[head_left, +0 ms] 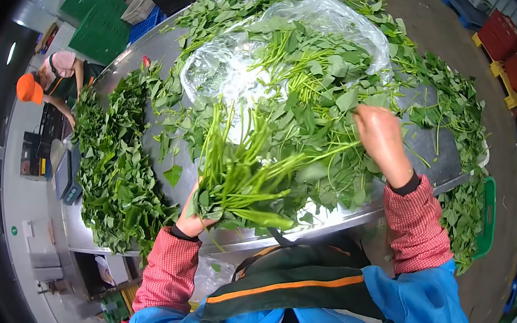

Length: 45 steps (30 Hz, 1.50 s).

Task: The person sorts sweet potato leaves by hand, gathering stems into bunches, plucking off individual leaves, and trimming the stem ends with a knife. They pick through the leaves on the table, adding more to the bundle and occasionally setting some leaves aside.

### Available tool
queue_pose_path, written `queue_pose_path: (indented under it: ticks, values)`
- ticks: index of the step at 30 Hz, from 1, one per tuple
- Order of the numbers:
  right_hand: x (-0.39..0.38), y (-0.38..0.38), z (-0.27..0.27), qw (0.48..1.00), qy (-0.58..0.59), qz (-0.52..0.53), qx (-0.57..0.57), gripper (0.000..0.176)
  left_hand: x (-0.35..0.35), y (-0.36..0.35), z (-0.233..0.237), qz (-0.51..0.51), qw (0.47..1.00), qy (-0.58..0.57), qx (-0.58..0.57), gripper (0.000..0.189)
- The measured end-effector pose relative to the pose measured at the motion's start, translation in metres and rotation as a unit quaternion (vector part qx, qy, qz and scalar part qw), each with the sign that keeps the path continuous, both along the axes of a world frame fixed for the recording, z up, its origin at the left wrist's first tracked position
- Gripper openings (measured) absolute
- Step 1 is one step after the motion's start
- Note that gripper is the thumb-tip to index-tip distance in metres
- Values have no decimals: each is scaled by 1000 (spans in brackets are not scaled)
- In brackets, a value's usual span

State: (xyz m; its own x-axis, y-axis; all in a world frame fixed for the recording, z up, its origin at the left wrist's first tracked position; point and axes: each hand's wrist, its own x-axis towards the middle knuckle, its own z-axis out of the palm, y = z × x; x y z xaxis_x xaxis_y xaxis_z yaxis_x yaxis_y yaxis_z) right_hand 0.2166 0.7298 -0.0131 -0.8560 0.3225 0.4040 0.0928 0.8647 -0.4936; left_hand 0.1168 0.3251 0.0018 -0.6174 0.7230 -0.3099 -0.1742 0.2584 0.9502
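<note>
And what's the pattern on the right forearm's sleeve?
The right forearm's sleeve has small red and white checks, best seen in the head view.

The left hand (pixel 194 223) holds a bunch (pixel 240 182) of stems; the right hand (pixel 381 134) is just beside leaves (pixel 341 68) heaped on a clear bag (pixel 376 40) across the worktop (pixel 445 157), near right of its middle.

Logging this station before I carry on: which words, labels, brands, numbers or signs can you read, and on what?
No text can be read anywhere.
Display panel on the dark device at left: too small to read.
Small green wall sign: too small to read.
</note>
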Motion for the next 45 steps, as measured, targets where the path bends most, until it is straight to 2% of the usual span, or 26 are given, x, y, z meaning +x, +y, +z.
queue_pose_path:
  ticks: [1,3,4,5,7,9,11,14,15,18,19,20,25,28,29,32,33,34,35,36,38,39,40,41,44,45]
  values:
    - [1,1,3,999,-29,25,21,15,-6,-12,-11,-54,996,54,-40,83]
    - [-2,-23,14,997,-31,14,-66,13,-17,-36,-33,-158,966,172,-107,69]
    - [-4,-28,20,995,-54,-15,-81,12,-19,-39,-32,-146,973,126,-125,63]
    - [-4,-28,21,999,-35,-17,-31,14,-20,-43,-31,-131,978,81,-143,57]
    - [-7,-30,23,998,5,-21,66,21,-29,-55,-44,-150,970,153,-117,60]
    - [-7,-38,35,999,18,14,35,35,-33,-61,-51,-150,968,183,-85,61]
    - [-11,-50,39,998,27,60,-2,57,-32,-53,-52,-96,992,82,-1,61]
    - [-19,-75,48,992,-13,124,-31,51,-20,-23,-43,-19,991,-75,105,62]
    - [-24,-78,42,985,28,172,-11,35,-17,-17,-41,-4,986,-103,129,62]
    - [-39,-70,28,973,63,125,-184,23,-14,-13,-42,-4,981,-125,148,62]
    - [-38,-64,30,941,41,95,-323,20,-14,-14,-42,-8,981,-126,149,62]
    - [-37,-60,35,899,3,125,-419,25,-12,-17,-43,-13,981,-127,145,62]
    - [-50,-83,37,923,-18,77,-377,32,-7,-24,-40,-55,985,-117,114,63]
    - [-56,-86,35,773,-171,176,-585,25,-3,-22,-39,-63,985,-117,110,64]
    - [-57,-91,28,768,-171,195,-585,20,-2,-21,-38,-66,985,-117,111,64]
    - [-48,-89,33,772,-44,80,-629,19,-3,-19,-30,-91,986,-103,91,64]
    - [-48,-78,33,760,74,23,-645,15,-4,-20,-24,-116,988,-90,52,64]
    - [-47,-57,29,753,184,-1,-632,13,-5,-23,-22,-140,987,-78,15,63]
    - [-48,-32,27,772,218,-40,-596,15,-10,-40,-34,-174,984,-3,-28,61]
    - [-48,-16,38,876,179,-78,-441,20,-10,-39,-27,-198,976,32,-85,60]
    - [-51,-13,33,968,133,-37,-210,34,-9,-33,-9,-245,944,101,-195,57]
    - [-48,-23,47,973,7,15,-229,42,-13,-32,-13,-298,922,144,-198,68]
    - [-46,-38,62,960,-118,65,-244,49,-14,-31,-19,-283,931,134,-188,73]
    - [-52,-46,48,920,-162,137,-330,59,-14,-30,-24,-268,938,125,-179,78]
    - [-60,-65,24,829,-138,305,-449,34,-9,-8,-5,-215,969,4,-122,97]
    - [-57,-67,27,850,-134,263,-436,30,-4,0,2,-202,975,-9,-87,98]
